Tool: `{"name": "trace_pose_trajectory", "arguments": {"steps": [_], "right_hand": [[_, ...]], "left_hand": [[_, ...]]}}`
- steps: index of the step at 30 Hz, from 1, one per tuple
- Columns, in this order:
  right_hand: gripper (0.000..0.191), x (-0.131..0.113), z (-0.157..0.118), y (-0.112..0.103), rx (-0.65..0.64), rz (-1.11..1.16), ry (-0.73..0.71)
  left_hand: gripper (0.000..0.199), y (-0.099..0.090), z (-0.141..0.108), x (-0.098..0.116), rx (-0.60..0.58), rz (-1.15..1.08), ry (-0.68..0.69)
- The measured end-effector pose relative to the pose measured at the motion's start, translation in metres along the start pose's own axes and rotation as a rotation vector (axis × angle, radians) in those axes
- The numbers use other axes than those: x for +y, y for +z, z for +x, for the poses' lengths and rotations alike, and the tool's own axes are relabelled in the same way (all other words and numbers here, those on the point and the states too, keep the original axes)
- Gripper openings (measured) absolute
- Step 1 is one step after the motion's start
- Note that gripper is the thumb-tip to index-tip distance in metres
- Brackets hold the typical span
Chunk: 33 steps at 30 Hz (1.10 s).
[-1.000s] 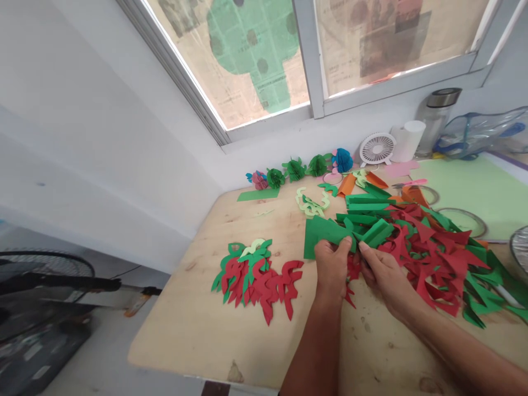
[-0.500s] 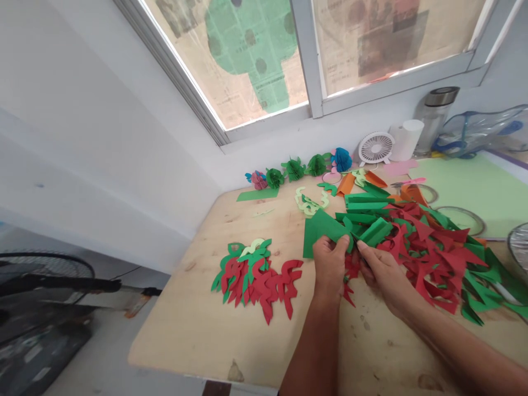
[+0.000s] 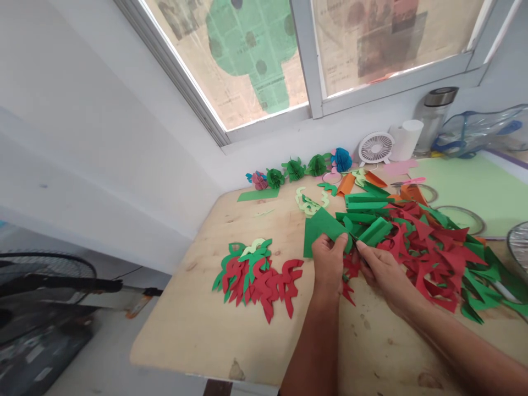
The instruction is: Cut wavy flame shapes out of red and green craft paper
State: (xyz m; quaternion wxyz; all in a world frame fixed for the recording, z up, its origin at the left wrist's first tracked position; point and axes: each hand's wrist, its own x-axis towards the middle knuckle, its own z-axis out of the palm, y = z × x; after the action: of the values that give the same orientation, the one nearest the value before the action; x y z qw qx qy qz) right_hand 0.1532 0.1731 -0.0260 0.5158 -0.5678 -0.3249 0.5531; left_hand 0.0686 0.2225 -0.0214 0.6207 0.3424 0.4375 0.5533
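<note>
My left hand (image 3: 329, 261) pinches a folded sheet of green paper (image 3: 319, 226) between thumb and fingers. Close beside it, my right hand (image 3: 377, 264) is closed around scissors (image 3: 355, 240), mostly hidden by the fingers; their dark blades meet the paper's right edge. A heap of red paper scraps (image 3: 433, 253) lies right of my hands, mixed with green strips (image 3: 369, 203). To the left, red cut-out shapes (image 3: 264, 283) overlap green cut-outs (image 3: 231, 258) in a loose pile on the wooden table (image 3: 198, 324).
Along the wall stand several folded-paper figures (image 3: 295, 169), a small white fan (image 3: 375, 148) and a glass bottle (image 3: 433, 118). Pale green cut-outs (image 3: 311, 204) lie behind my hands, and a light green sheet (image 3: 490, 192) is at back right. A black floor fan (image 3: 49, 275) stands left.
Almost nothing differs. Both hands keep nearly the same place at the paper's right edge, with only a slight shift of the fingers.
</note>
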Motion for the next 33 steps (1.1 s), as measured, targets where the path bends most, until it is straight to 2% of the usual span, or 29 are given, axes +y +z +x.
{"name": "trace_pose_trajectory", "arguments": {"steps": [7,16,23,33], "right_hand": [[0.056,-0.004,-0.001,-0.002,-0.017,-0.062,-0.003],[0.048,0.0,0.001,-0.002,-0.04,-0.008,0.03],[0.056,-0.005,-0.001,0.0,-0.017,-0.025,-0.001],[0.052,-0.005,-0.001,0.0,-0.014,-0.018,0.025]], "left_hand": [[0.01,-0.001,-0.002,0.008,-0.1,0.018,-0.036],[0.014,-0.001,-0.002,0.012,-0.087,0.0,-0.025],[0.013,-0.001,-0.004,0.012,-0.119,0.036,-0.044],[0.014,0.0,-0.003,0.012,-0.1,0.01,-0.039]]}}
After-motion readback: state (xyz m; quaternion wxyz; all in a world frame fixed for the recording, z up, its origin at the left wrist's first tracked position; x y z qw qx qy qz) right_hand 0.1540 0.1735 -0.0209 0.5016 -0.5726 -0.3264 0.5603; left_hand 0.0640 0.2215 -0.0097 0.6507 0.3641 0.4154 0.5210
